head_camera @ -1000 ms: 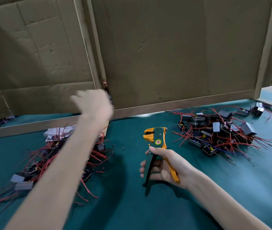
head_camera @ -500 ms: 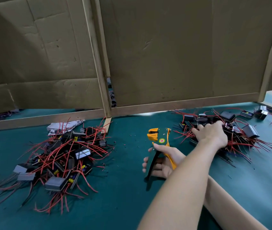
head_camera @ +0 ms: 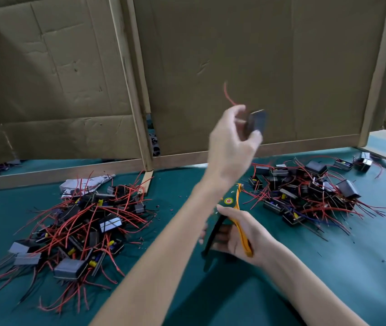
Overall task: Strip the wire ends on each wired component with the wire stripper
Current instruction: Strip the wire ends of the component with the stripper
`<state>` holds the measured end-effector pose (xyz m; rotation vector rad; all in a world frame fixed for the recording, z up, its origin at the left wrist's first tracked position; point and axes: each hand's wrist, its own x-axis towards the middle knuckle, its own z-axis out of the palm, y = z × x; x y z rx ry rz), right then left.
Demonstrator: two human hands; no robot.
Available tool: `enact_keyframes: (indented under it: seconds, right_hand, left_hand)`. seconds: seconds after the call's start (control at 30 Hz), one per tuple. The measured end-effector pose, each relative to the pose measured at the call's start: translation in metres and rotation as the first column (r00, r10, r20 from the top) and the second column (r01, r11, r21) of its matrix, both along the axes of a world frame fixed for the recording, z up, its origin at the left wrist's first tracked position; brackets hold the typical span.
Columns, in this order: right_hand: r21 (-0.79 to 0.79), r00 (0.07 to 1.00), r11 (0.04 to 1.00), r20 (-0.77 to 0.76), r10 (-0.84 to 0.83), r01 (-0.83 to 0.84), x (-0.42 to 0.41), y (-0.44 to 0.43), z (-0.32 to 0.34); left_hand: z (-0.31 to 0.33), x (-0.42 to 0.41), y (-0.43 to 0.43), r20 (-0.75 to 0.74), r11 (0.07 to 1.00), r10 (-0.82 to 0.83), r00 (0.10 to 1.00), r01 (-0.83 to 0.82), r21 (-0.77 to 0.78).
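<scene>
Pinched between thumb and curled fingers of the left hand (head_camera: 232, 142): small dark grey box-shaped wired component (head_camera: 256, 122), held up in the air in front of the brown cardboard panel (head_camera: 281, 55), blurred by motion. Curling up from behind the thumb, one thin red wire (head_camera: 227, 94). Lower down, wrapped in the right hand (head_camera: 241, 236), just above the teal cloth table (head_camera: 340, 267): green-and-yellow wire stripper (head_camera: 231, 201), head pointing up and away, partly hidden behind the left wrist, yellow handle against the palm, dark handle under the fingers, handles spread apart. Cannot tell how the stripper's jaws stand. To the left on the cloth, a tangled heap of black and grey components with red wires (head_camera: 81, 224); at its far edge, a crumpled pale sheet (head_camera: 81, 182). To the right, a second heap of the same components (head_camera: 305, 191), with a few stray components (head_camera: 363, 162) lying apart near the far right corner. Behind both heaps, wooden strips (head_camera: 69, 172) along the foot of the cardboard.
</scene>
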<state>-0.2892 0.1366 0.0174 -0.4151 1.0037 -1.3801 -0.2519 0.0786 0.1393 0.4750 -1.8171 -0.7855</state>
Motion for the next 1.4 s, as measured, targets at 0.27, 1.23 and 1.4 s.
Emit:
enact_keyframes:
  seconds: [0.27,1.23,1.4]
  right_hand:
    - [-0.007,0.99,0.99,0.002,-0.144,0.144,-0.014,-0.003,0.001]
    - [-0.079,0.993,0.993,0.08,-0.084,0.09,-0.036,0.018,-0.005]
    - [-0.087,0.997,0.994,0.043,-0.066,0.069,-0.034,0.019,-0.005]
  left_hand:
    - [-0.109,0.118,-0.029,0.476,0.923,0.335,0.813,-0.183,-0.339]
    - [-0.143,0.137,-0.015,0.466,0.863,0.505,0.726,-0.42,-0.28]
    - [-0.148,0.133,-0.016,0.644,0.832,0.53,0.551,-0.484,-0.27]
